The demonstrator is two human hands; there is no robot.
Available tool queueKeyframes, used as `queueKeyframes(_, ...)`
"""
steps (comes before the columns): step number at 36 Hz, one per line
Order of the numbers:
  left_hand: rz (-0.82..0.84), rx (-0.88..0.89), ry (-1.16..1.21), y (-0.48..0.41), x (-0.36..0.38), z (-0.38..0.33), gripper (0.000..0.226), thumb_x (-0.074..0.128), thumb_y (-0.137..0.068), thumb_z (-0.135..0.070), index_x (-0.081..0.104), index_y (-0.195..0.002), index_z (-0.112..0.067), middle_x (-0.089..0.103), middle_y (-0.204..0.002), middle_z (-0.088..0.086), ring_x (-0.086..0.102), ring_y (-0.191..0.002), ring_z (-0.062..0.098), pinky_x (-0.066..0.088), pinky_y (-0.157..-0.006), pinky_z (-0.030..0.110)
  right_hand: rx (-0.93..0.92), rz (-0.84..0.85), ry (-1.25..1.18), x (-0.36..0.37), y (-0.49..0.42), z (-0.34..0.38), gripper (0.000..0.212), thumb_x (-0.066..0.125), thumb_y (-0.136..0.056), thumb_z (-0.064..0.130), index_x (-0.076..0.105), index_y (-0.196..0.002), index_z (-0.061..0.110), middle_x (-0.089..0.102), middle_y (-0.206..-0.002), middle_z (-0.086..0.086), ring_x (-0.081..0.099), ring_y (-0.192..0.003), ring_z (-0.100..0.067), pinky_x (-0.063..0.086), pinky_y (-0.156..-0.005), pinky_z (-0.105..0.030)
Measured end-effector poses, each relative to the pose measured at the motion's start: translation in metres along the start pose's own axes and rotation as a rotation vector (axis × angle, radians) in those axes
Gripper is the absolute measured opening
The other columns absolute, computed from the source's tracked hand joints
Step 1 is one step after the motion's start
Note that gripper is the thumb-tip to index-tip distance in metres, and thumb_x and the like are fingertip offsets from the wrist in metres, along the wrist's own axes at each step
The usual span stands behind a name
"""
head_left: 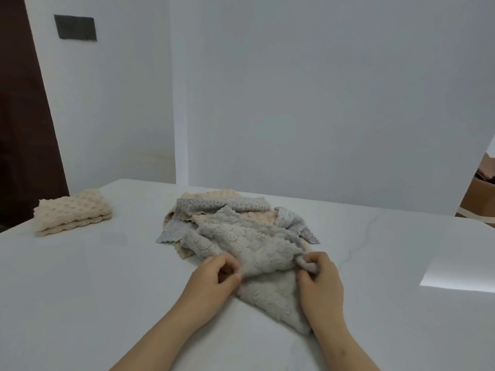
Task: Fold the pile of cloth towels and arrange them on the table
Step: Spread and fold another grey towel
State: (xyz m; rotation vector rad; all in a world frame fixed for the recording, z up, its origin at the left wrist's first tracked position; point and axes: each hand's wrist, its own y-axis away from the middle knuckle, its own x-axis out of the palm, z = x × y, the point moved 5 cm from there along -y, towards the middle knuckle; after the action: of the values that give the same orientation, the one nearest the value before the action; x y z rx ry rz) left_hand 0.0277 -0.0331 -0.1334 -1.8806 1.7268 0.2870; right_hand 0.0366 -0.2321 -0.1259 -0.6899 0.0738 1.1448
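Note:
A grey towel lies rumpled at the near side of a loose pile of towels in beige and blue-grey, in the middle of the white table. My left hand pinches the grey towel's left edge with curled fingers. My right hand grips a bunched bit of its right edge. Part of the grey towel spreads toward me between my forearms. A folded beige towel sits at the far left of the table.
White walls stand close behind the table's far edge. A dark door is at the left. A brown object shows past the table's right corner. A bright patch of light falls on the table's right side.

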Motion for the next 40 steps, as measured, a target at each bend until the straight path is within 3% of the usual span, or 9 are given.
queueKeyframes(6, -0.107, -0.265, 0.573, 0.025, -0.013, 0.019, 0.009, 0.054, -0.091, -0.012, 0.061, -0.095, -0.018, 0.062, -0.097, 0.003, 0.058, -0.085, 0.016, 0.046, -0.078, 0.027, -0.176, -0.01, -0.088, -0.01, 0.011, 0.026, 0.045, 0.062, -0.076, -0.006, 0.048, -0.07, 0.037, 0.053, -0.104, 0.012, 0.048, -0.108, -0.006, 0.033, -0.085, -0.012)
queueKeyframes(11, -0.01, -0.338, 0.816, 0.02, -0.013, 0.016, 0.017, 0.049, -0.093, -0.019, 0.055, -0.109, -0.019, 0.062, -0.114, 0.013, 0.063, -0.104, 0.029, 0.051, -0.087, 0.037, -0.229, 0.309, -0.094, 0.033, 0.036, 0.046, 0.018, 0.051, -0.06, 0.039, 0.053, -0.072, 0.052, 0.053, -0.103, 0.032, 0.045, -0.108, 0.016, 0.029, -0.084, 0.003)
queueKeyframes(16, 0.109, -0.228, 0.575, 0.02, -0.008, 0.01, 0.025, 0.062, -0.086, -0.013, 0.058, -0.106, -0.027, 0.065, -0.105, -0.005, 0.068, -0.088, 0.009, 0.052, -0.07, 0.019, -0.22, 0.453, -0.058, 0.047, 0.047, 0.051, 0.027, 0.054, -0.059, 0.043, 0.05, -0.073, 0.065, 0.049, -0.099, 0.045, 0.049, -0.096, 0.009, 0.035, -0.078, -0.003)
queueKeyframes(20, 0.059, -0.152, 0.192, 0.019, -0.011, 0.012, 0.025, 0.07, -0.08, -0.021, 0.057, -0.094, -0.037, 0.062, -0.098, -0.012, 0.06, -0.079, 0.002, 0.047, -0.072, 0.01, -0.089, 0.423, -0.2, 0.04, 0.041, 0.046, 0.021, 0.054, -0.06, 0.053, 0.065, -0.071, 0.039, 0.065, -0.082, 0.02, 0.055, -0.077, 0.003, 0.039, -0.066, -0.011)
queueKeyframes(24, -0.003, -0.021, -0.17, 0.02, -0.016, 0.005, 0.017, 0.066, -0.082, -0.026, 0.052, -0.075, -0.033, 0.052, -0.077, -0.013, 0.045, -0.062, 0.0, 0.036, -0.058, 0.007, -0.005, 0.309, -0.273, 0.033, 0.037, 0.041, 0.02, 0.058, -0.072, 0.042, 0.07, -0.071, 0.026, 0.067, -0.072, 0.014, 0.055, -0.065, 0.003, 0.039, -0.061, -0.011)
queueKeyframes(28, -0.035, -0.036, -0.173, 0.018, -0.021, 0.009, 0.025, 0.063, -0.083, -0.017, 0.052, -0.067, -0.032, 0.057, -0.08, -0.011, 0.049, -0.066, 0.001, 0.038, -0.06, 0.01, 0.047, 0.182, -0.268, 0.022, 0.03, 0.034, 0.018, 0.066, -0.082, 0.014, 0.068, -0.071, 0.028, 0.066, -0.069, 0.016, 0.055, -0.063, 0.001, 0.046, -0.062, -0.018)
queueKeyframes(31, -0.115, -0.081, -0.19, 0.014, -0.037, 0.016, 0.025, 0.063, -0.084, -0.016, 0.051, -0.066, -0.029, 0.057, -0.082, -0.008, 0.048, -0.069, 0.002, 0.034, -0.058, 0.008, 0.078, 0.061, -0.234, 0.006, 0.023, 0.027, 0.021, 0.064, -0.081, 0.009, 0.067, -0.071, 0.027, 0.068, -0.074, 0.01, 0.057, -0.069, 0.001, 0.043, -0.065, -0.008)
queueKeyframes(33, -0.17, -0.096, -0.201, 0.011, -0.049, 0.02, 0.027, 0.062, -0.084, -0.014, 0.05, -0.064, -0.027, 0.057, -0.084, -0.004, 0.05, -0.072, 0.008, 0.032, -0.059, 0.008, 0.119, 0.007, -0.236, -0.002, 0.019, 0.019, 0.023, 0.062, -0.08, 0.008, 0.066, -0.07, 0.027, 0.067, -0.073, 0.006, 0.057, -0.068, -0.007, 0.044, -0.067, -0.016)
queueKeyframes(40, -0.216, -0.184, -0.11, 0.008, -0.058, 0.03, 0.02, 0.064, -0.081, -0.01, 0.053, -0.068, -0.02, 0.054, -0.096, 0.003, 0.058, -0.089, 0.023, 0.039, -0.068, 0.019, 0.147, 0.159, 0.118, 0.003, 0.015, 0.0, 0.016, 0.059, -0.079, 0.009, 0.061, -0.071, 0.023, 0.063, -0.085, 0.006, 0.056, -0.085, -0.016, 0.038, -0.064, -0.013)
